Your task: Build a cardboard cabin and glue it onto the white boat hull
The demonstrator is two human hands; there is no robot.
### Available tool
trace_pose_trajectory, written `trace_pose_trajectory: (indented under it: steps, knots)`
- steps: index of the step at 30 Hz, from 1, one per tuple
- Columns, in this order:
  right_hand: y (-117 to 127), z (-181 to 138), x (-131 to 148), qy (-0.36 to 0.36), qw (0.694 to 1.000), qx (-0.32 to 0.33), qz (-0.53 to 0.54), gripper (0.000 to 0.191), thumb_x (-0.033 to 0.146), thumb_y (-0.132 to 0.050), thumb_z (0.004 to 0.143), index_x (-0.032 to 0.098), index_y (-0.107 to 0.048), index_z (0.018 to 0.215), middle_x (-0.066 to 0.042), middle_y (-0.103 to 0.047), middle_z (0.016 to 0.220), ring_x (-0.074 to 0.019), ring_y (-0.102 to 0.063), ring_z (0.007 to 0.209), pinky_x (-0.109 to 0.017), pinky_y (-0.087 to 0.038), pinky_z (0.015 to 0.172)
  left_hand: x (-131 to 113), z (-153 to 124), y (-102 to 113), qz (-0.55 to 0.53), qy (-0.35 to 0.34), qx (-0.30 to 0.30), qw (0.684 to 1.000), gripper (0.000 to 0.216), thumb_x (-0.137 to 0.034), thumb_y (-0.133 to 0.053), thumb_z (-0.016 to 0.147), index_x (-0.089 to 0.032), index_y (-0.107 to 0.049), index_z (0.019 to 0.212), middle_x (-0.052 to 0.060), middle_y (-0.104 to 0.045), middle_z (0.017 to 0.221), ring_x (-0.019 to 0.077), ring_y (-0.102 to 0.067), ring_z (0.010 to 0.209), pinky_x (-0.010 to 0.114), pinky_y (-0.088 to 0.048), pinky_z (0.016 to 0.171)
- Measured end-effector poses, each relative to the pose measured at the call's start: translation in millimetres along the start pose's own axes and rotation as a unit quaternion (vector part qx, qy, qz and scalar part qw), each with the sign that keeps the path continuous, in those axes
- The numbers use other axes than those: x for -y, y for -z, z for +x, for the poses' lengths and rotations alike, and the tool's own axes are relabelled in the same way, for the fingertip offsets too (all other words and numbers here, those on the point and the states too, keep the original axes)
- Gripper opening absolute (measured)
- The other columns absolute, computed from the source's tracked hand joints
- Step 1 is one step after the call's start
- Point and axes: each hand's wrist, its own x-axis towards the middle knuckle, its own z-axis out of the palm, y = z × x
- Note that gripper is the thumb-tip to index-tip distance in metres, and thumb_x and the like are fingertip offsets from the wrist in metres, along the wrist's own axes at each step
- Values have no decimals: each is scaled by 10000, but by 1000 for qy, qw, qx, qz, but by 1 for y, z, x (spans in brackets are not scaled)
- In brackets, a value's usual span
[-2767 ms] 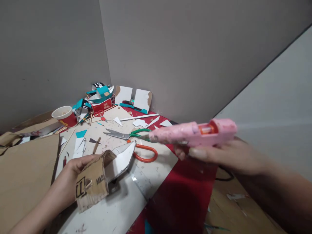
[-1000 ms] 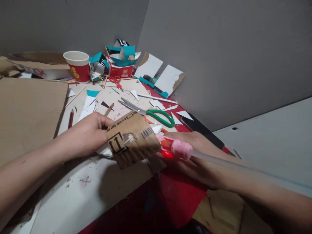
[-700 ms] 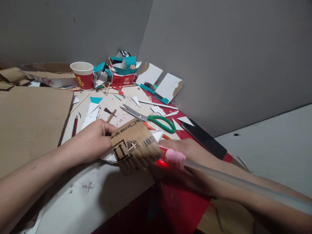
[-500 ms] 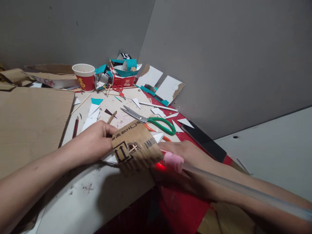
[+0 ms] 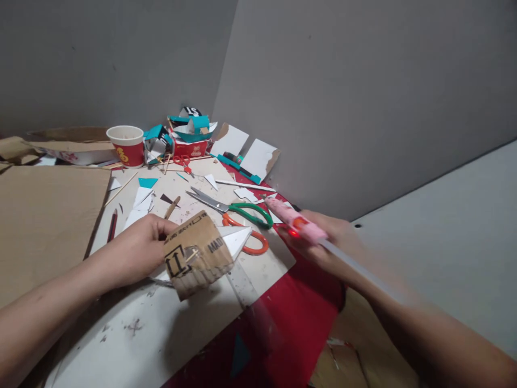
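Note:
My left hand (image 5: 139,249) is closed on a folded cardboard piece (image 5: 196,258) with printed arrows, held just above the white board (image 5: 194,334); a white pointed flap (image 5: 238,238) sticks out of its right side. My right hand (image 5: 331,242) grips a pink glue gun (image 5: 294,220) with a long clear glue stick (image 5: 359,268) trailing from its back. The gun's nozzle points away from me, to the right of the cardboard and apart from it.
Green-handled scissors (image 5: 238,207) and orange-handled scissors (image 5: 252,249) lie behind the cardboard. A red paper cup (image 5: 126,145), teal and white scraps (image 5: 181,134) and small red scissors (image 5: 180,160) crowd the corner. A large cardboard sheet (image 5: 44,215) lies left; grey walls stand close behind and right.
My right hand has pulled the glue gun out from beside the cardboard and lifted it back and to the right. The cardboard's white flap now shows. My left hand stays put.

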Motion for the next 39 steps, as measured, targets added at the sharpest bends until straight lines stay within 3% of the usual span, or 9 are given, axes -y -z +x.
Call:
trace_pose_trajectory:
  steps: [6,11,17,20,23,27,31,34,39]
  knots:
    - [-10,27,-18,-65,993,7,-94,331,445,-504,828,166,-647,934,-106,-698,882,-235,-632,714,-304,-441,585,-3,-4,4,-18,10,-25,999,135,-237,-741,578,-164,-653,506,-20,-612,523,87,-431,489,170,-335,458]
    - [10,31,-20,-22,991,106,-77,371,435,-554,820,184,-648,1076,-94,-700,966,-239,-650,788,-325,-488,635,-3,-6,4,-25,-9,-7,1000,143,-266,-724,644,-181,-685,536,-9,-630,557,96,-457,514,170,-349,454]
    - [28,30,39,120,991,-4,65,379,338,-545,882,173,-561,1223,-114,-639,1134,-201,-626,915,-334,-516,759,-2,-8,1,3,-13,18,1000,129,-263,-654,718,-199,-734,640,14,-703,654,134,-547,570,205,-418,495]
    - [26,35,71,201,974,80,67,376,257,-560,875,162,-555,1239,-108,-641,1086,-194,-610,909,-339,-505,789,-4,-9,-2,37,-23,20,999,164,-262,-603,752,-211,-745,688,1,-717,688,135,-560,592,207,-420,520]
    - [25,39,83,197,969,147,7,237,259,-604,853,157,-635,1064,-86,-659,931,-207,-607,834,-336,-495,719,-5,-8,-3,90,-35,3,995,181,-226,-577,733,-212,-754,700,-18,-710,685,132,-549,598,210,-416,545]
    - [21,39,85,189,979,56,52,356,297,-622,871,172,-577,1201,-95,-662,1012,-189,-611,834,-314,-493,717,-2,-4,-2,143,-36,-27,989,195,-193,-558,694,-206,-750,667,-28,-701,658,143,-555,618,224,-421,588]
    - [3,43,99,266,955,-32,130,356,198,-588,888,173,-537,1240,-106,-628,1056,-171,-593,874,-297,-499,736,2,-4,-3,176,-54,-50,982,194,-246,-571,700,-210,-761,718,-11,-718,694,159,-573,645,233,-403,580]
    - [-12,46,107,291,944,-51,150,171,118,-526,894,165,-613,1033,-84,-633,922,-161,-596,830,-276,-490,695,1,-5,-7,204,-41,-73,975,200,-294,-592,702,-194,-762,731,17,-712,689,163,-561,632,238,-367,546]
    - [-24,51,102,229,954,-12,193,59,160,-574,885,190,-621,865,-29,-648,779,-136,-589,707,-250,-468,625,0,-4,-8,239,-20,-98,966,181,-248,-572,702,-182,-740,718,17,-652,630,135,-485,564,242,-303,510]
